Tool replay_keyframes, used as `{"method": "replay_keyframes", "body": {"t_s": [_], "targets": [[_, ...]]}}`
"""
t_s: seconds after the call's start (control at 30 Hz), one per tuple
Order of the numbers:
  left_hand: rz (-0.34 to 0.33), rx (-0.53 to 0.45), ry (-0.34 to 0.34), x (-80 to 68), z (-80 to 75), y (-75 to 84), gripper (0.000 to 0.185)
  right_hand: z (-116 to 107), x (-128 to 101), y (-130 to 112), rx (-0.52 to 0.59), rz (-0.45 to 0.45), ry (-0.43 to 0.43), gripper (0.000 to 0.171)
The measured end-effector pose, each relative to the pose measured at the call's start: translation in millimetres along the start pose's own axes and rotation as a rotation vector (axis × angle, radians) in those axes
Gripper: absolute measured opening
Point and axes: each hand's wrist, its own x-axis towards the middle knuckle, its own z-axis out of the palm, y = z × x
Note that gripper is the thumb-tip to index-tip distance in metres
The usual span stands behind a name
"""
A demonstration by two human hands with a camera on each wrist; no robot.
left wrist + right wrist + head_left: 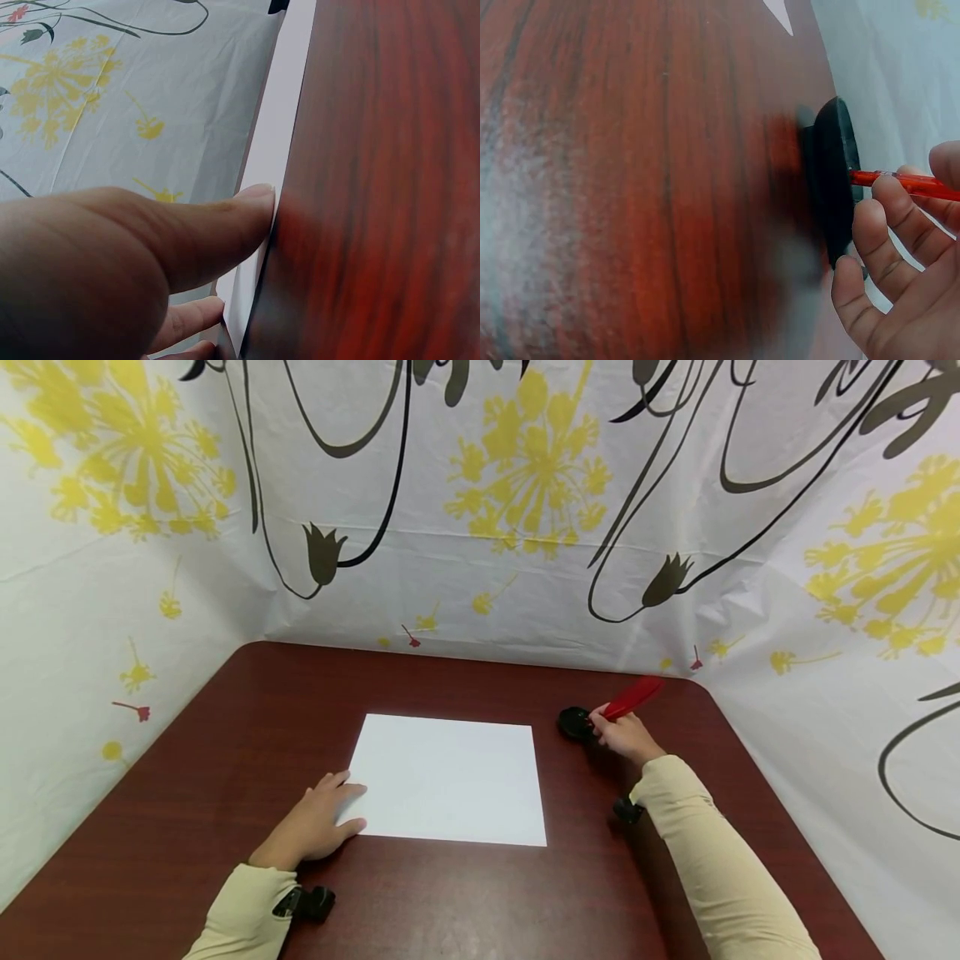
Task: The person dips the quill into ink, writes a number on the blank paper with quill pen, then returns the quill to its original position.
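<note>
A sheet of white paper [450, 781] lies flat on the table. My left hand [318, 822] rests at its left edge with fingers spread; in the left wrist view the thumb [217, 236] presses on the near edge. Toward the back right, my right hand [626, 737] pinches a red feather pen [636, 696], its plume slanting up to the right. The pen's tip points down at a round black dish [574, 723]. In the right wrist view the red shaft [900, 182] meets the dark dish [832, 180], and the other fingers are loosely bent beside it.
The dark red wooden table [450, 897] has rounded back corners. A white cloth [465, 602] with yellow and dark flower prints hangs behind it and along both sides. Each wrist carries a small black camera, seen at the left sleeve [243, 906] and right sleeve [712, 852].
</note>
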Motion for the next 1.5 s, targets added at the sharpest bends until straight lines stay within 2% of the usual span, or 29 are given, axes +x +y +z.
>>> {"method": "replay_keyframes", "body": {"t_s": [0.43,0.63,0.8,1.03,1.17,1.4,1.5], "targets": [[0.011,0.008,0.005,-0.2,-0.7,2.5,0.046,-14,-6,-8,0.058,-0.031,0.011,0.031],[0.015,0.043,-0.027,1.8,-3.1,4.0,0.046,-18,-10,-14,0.072,-0.033,0.012,0.030],[0.035,0.116,-0.068,5.3,-8.5,8.1,0.045,-18,-11,-20,0.094,-0.053,0.000,0.032],[0.046,0.165,-0.120,12.0,-19.1,14.8,0.046,-22,-13,-31,0.068,-0.093,-0.015,0.034],[0.036,0.160,-0.118,16.5,-24.6,16.5,0.044,-24,-14,-36,0.047,-0.107,-0.024,0.034],[0.029,0.158,-0.118,25.7,-32.7,15.8,0.048,-16,-12,-42,0.007,-0.183,-0.048,0.029],[0.039,0.150,-0.121,30.5,-32.8,13.7,0.053,-12,-11,-44,0.002,-0.172,-0.055,0.025]]}}
